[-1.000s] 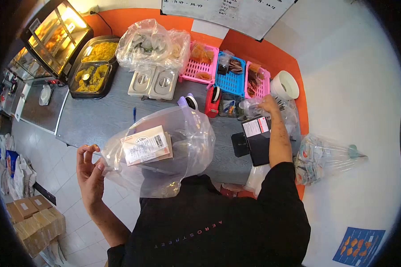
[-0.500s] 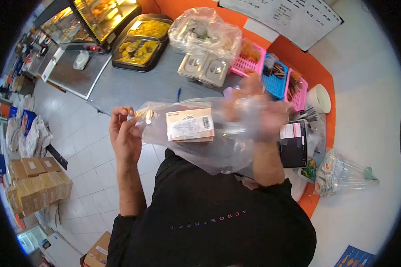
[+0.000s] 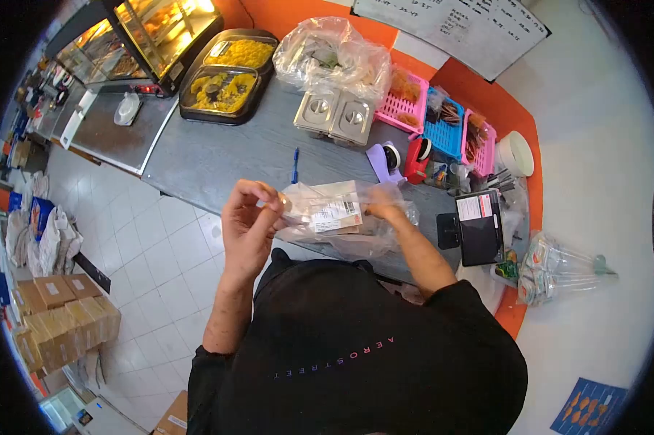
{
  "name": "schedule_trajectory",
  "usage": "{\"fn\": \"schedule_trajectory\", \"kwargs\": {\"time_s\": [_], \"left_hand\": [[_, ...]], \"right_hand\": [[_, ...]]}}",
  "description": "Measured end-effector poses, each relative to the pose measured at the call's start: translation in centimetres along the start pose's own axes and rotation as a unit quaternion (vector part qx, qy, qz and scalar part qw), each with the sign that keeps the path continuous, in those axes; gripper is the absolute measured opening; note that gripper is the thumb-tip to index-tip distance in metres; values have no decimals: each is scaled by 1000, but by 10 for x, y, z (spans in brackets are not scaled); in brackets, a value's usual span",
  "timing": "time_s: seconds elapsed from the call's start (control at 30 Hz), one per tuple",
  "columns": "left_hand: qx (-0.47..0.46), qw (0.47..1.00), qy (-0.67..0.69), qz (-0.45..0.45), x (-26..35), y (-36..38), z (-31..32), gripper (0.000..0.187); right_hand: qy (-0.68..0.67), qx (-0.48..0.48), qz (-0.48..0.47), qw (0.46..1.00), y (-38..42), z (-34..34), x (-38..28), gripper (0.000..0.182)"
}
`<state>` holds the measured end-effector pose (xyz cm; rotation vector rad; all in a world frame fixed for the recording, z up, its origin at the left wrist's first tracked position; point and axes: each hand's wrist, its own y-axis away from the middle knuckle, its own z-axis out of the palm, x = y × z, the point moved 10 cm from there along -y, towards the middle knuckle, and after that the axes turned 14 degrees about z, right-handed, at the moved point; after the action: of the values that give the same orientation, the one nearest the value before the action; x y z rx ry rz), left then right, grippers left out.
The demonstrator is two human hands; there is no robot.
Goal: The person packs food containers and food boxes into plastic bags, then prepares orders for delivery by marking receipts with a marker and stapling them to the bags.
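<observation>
A clear plastic bag lies over the counter's front edge, with a box inside that bears a white printed label. At the bag's left end, my left hand pinches the plastic between thumb and fingers. My right hand is at the bag's right side, beside the box; its fingertips are partly hidden by the plastic, and what they hold cannot be made out. A blue pen lies on the grey counter beyond the bag.
Purple and red tape dispensers stand beyond my right hand. Behind them are pink and blue baskets. Lidded metal containers and a black food tray stand farther back. A dark tablet is at the right.
My right hand has come down and left to the box's side, uncovering the tape dispensers. My left hand has moved right with the bag's end, and the plastic is bunched closer together.
</observation>
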<state>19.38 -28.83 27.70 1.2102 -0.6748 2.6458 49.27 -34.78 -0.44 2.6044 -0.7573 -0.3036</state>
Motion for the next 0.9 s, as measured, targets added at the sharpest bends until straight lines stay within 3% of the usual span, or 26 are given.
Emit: {"fn": "schedule_trajectory", "kwargs": {"time_s": [0.03, 0.07, 0.1, 0.17, 0.23, 0.3, 0.33, 0.4, 0.43, 0.53, 0.57, 0.63, 0.67, 0.7, 0.73, 0.77, 0.8, 0.83, 0.87, 0.9], "left_hand": [[-29, 999, 1, -14, -5, -1, 7, 21], [-41, 999, 13, -27, -9, -2, 11, 23], [-48, 998, 15, -30, -9, -5, 15, 23], [-64, 997, 36, -7, -2, -14, 22, 29], [-83, 993, -43, 71, 11, -29, 17, 39], [-93, 986, -83, 107, 21, -42, 14, 41], [-92, 984, -101, 113, 23, -48, 9, 42], [-94, 984, -101, 111, 27, -58, 3, 40], [-96, 985, -101, 106, 29, -61, 0, 39], [-138, 976, -120, 114, 35, -66, 2, 38], [-141, 976, -123, 115, 35, -67, 1, 38], [-176, 957, -172, 156, 37, -59, -2, 40], [-163, 912, -297, 231, 46, -48, -8, 63], [-161, 849, -352, 359, 51, -28, -21, 81], [-156, 766, -398, 481, 49, 0, -39, 99], [-169, 692, -580, 395, 19, 12, -58, 128], [-202, 778, -523, 282, -25, 13, -73, 135], [-269, 766, -544, 213, -57, 16, -70, 129], [-333, 747, -558, 139, -90, 24, -71, 124], [-335, 785, -514, 89, -127, 28, -83, 112]], "right_hand": [[13, 60, 17, 998, -14, 18, 9, 25], [26, 36, -41, 998, -31, 57, 12, 26], [22, 39, -34, 998, -28, 56, 13, 26], [44, -176, -242, 953, 10, 97, -29, 33], [72, -151, -237, 957, 14, 95, -26, 38], [202, -28, -141, 969, 51, 2, -27, 36], [157, 19, -146, 977, 90, -60, -38, 34], [244, -84, -59, 964, 141, -126, -36, 38], [242, -83, -61, 965, 160, -158, -41, 38], [185, 107, -148, 966, 213, -263, -59, 29], [106, 196, -188, 956, 235, -304, -62, 29], [-13, 397, -226, 889, 273, -358, -39, 24], [-51, 507, -224, 831, 293, -376, -17, 23], [-51, 509, -228, 828, 292, -369, 7, 23], [-75, 459, -98, 880, 262, -349, 57, 34], [-99, 401, 34, 910, 234, -317, 96, 47], [-104, 312, 64, 942, 211, -267, 103, 61], [-106, 217, 94, 966, 190, -210, 111, 77], [-57, 228, -52, 971, 180, -179, 73, 109], [-127, 204, -108, 965, 159, -146, 47, 122]]}}
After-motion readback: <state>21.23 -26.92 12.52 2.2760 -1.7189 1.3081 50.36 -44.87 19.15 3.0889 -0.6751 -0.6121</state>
